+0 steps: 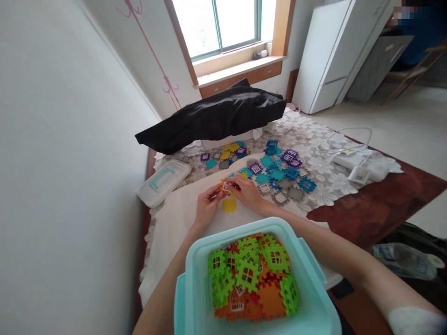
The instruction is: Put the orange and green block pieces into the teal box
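Note:
Over the white cloth, my left hand (208, 204) and my right hand (247, 192) meet, both closed on an orange interlocking tile (222, 185) with a white window insert. Fingers cover part of it, so I cannot tell whether it is joined to another piece. A yellow tile (229, 205) lies just below, between the hands. Closer to me stands a turquoise tub (199, 260) filled with green tiles (248, 275) and orange tiles (271, 299), some with window grids. Blue tiles (278, 174), purple ones (255, 168) and grey ones (296, 193) are spread beyond my right hand.
A clear lid (164, 182) with a turquoise handle lies at left by the wall. Black cloth (213, 116) covers something at the table's back. A white cable (349, 149) and white boxes (361, 173) sit at right. A plastic bottle (407, 260) is at lower right; a person (424, 37) is in the background.

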A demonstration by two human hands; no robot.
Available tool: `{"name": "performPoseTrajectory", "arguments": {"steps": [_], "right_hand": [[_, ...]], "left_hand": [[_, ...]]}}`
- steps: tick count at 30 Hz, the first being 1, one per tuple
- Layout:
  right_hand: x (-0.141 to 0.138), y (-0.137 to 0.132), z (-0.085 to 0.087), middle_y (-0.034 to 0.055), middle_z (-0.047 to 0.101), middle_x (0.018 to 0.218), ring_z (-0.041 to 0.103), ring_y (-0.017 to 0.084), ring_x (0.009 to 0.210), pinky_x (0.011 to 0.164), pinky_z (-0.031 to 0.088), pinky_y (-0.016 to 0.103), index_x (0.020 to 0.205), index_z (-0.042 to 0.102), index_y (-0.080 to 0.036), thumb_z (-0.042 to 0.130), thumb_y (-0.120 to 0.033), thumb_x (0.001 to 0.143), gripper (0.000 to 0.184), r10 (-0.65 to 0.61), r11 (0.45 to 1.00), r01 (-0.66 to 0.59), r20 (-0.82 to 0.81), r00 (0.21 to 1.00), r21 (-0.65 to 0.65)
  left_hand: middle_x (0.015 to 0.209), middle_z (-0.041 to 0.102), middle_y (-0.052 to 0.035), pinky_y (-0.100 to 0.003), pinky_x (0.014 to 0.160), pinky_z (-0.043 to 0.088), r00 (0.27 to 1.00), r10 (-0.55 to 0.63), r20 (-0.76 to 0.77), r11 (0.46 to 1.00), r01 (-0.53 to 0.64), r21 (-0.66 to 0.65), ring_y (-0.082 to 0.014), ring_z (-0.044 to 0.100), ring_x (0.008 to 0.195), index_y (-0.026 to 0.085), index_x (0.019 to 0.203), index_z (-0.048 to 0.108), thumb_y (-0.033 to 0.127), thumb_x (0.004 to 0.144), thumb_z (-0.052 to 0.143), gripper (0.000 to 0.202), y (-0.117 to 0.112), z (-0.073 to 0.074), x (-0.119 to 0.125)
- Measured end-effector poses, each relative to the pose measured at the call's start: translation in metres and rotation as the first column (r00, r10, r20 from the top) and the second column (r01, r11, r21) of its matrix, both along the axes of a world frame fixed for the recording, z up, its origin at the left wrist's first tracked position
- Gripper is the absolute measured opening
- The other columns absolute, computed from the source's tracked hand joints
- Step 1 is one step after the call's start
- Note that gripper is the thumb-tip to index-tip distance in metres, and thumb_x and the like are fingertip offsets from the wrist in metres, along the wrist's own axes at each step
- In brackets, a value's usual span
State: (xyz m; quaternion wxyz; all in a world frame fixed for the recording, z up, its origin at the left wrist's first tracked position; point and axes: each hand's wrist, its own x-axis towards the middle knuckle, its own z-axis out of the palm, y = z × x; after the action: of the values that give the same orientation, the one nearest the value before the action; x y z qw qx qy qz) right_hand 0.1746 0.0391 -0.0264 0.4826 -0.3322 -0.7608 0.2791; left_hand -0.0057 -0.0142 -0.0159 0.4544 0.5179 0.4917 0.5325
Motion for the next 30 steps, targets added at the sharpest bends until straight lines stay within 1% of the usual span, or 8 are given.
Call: {"name": "performPoseTrajectory", "arguments": {"steps": [6, 8, 11, 17, 20, 23, 26, 30], "right_hand": [[-0.005, -0.001, -0.003, 0.0062, 0.065, 0.102, 0.06, 0.021, 0.085, 0.077, 0.051, 0.035, 0.114, 0.063, -0.023, 0.072, -0.04, 0.091, 0.03, -0.107, 0.993, 0.101, -0.104, 0.989, -0.067], [-0.007, 0.0, -0.006, 0.0063, 0.066, 0.104, 0.061, 0.02, 0.084, 0.073, 0.052, 0.034, 0.12, 0.061, -0.023, 0.073, -0.042, 0.089, 0.038, -0.062, 0.987, 0.037, -0.16, 0.985, -0.159], [-0.008, 0.004, -0.01, 0.0035, 0.07, 0.095, 0.063, 0.019, 0.079, 0.072, 0.052, 0.033, 0.11, 0.064, -0.022, 0.069, -0.041, 0.09, 0.028, 0.082, 0.96, -0.124, -0.175, 0.981, -0.251], [-0.002, 0.003, -0.007, 0.0052, 0.071, 0.092, 0.064, 0.021, 0.087, 0.082, 0.052, 0.035, 0.095, 0.067, -0.021, 0.064, -0.039, 0.096, 0.018, 0.168, 0.975, -0.176, -0.069, 0.983, -0.134], [-0.001, -0.001, -0.004, 0.0085, 0.072, 0.105, 0.065, 0.023, 0.1, 0.091, 0.052, 0.038, 0.106, 0.069, -0.023, 0.051, -0.045, 0.103, 0.029, 0.215, 0.97, -0.222, -0.076, 0.974, -0.099], [0.0, -0.003, -0.002, 0.0082, 0.072, 0.103, 0.066, 0.022, 0.091, 0.084, 0.054, 0.036, 0.117, 0.067, -0.023, 0.036, -0.055, 0.107, 0.045, 0.179, 0.968, -0.203, -0.157, 0.971, -0.151], [0.002, -0.003, -0.001, 0.0056, 0.069, 0.09, 0.062, 0.018, 0.074, 0.071, 0.053, 0.033, 0.112, 0.067, -0.022, 0.032, -0.063, 0.106, 0.054, 0.107, 0.964, -0.156, -0.224, 0.969, -0.214], [0.004, 0.0, -0.001, 0.003, 0.065, 0.077, 0.059, 0.017, 0.068, 0.069, 0.05, 0.032, 0.095, 0.067, -0.021, 0.034, -0.065, 0.105, 0.055, 0.075, 0.973, -0.123, -0.236, 0.969, -0.197]], "left_hand": [[0.11, 0.08, -0.0083, -0.039, 0.089, 0.063, 0.99, 0.004, 0.141, 0.999, 0.001, -0.036, -0.0226, 0.074, 0.092, 0.018, 0.108, 0.081, 0.04, 0.073, 0.09, 0.042, -0.001, 0.004, 0.002], [0.11, 0.08, -0.0084, -0.041, 0.09, 0.063, 0.988, 0.007, 0.155, 0.999, -0.001, -0.037, -0.0234, 0.075, 0.093, 0.018, 0.107, 0.081, 0.04, 0.073, 0.09, 0.041, -0.002, 0.003, 0.002], [0.11, 0.079, -0.0085, -0.039, 0.089, 0.063, 0.993, -0.009, 0.119, 1.0, 0.012, -0.027, -0.0229, 0.074, 0.093, 0.018, 0.107, 0.08, 0.04, 0.074, 0.089, 0.041, -0.002, 0.003, 0.003], [0.089, 0.077, -0.0052, -0.033, 0.078, 0.064, 0.999, 0.043, 0.011, 0.999, -0.043, 0.002, -0.0172, 0.072, 0.078, 0.015, 0.092, 0.077, 0.046, 0.079, 0.085, 0.035, -0.003, 0.004, 0.006], [0.088, 0.076, -0.0051, -0.034, 0.076, 0.065, 0.998, 0.06, 0.027, 0.998, -0.06, -0.005, -0.0168, 0.071, 0.075, 0.014, 0.092, 0.075, 0.049, 0.079, 0.084, 0.038, -0.002, 0.005, 0.006], [0.092, 0.075, -0.0051, -0.032, 0.076, 0.065, 0.984, 0.114, 0.134, 0.994, -0.113, -0.011, -0.0156, 0.071, 0.078, 0.015, 0.094, 0.074, 0.05, 0.078, 0.084, 0.04, 0.001, 0.008, 0.003], [0.093, 0.073, -0.0035, -0.025, 0.071, 0.064, 0.951, 0.087, 0.297, 0.996, -0.077, -0.048, -0.0121, 0.068, 0.074, 0.018, 0.099, 0.074, 0.047, 0.076, 0.088, 0.04, 0.002, 0.021, -0.006], [0.084, 0.07, -0.0034, -0.028, 0.059, 0.06, 0.932, -0.161, 0.325, 0.974, 0.203, -0.099, -0.0129, 0.063, 0.061, 0.021, 0.103, 0.077, 0.043, 0.074, 0.089, 0.038, -0.012, 0.062, -0.021]]}}
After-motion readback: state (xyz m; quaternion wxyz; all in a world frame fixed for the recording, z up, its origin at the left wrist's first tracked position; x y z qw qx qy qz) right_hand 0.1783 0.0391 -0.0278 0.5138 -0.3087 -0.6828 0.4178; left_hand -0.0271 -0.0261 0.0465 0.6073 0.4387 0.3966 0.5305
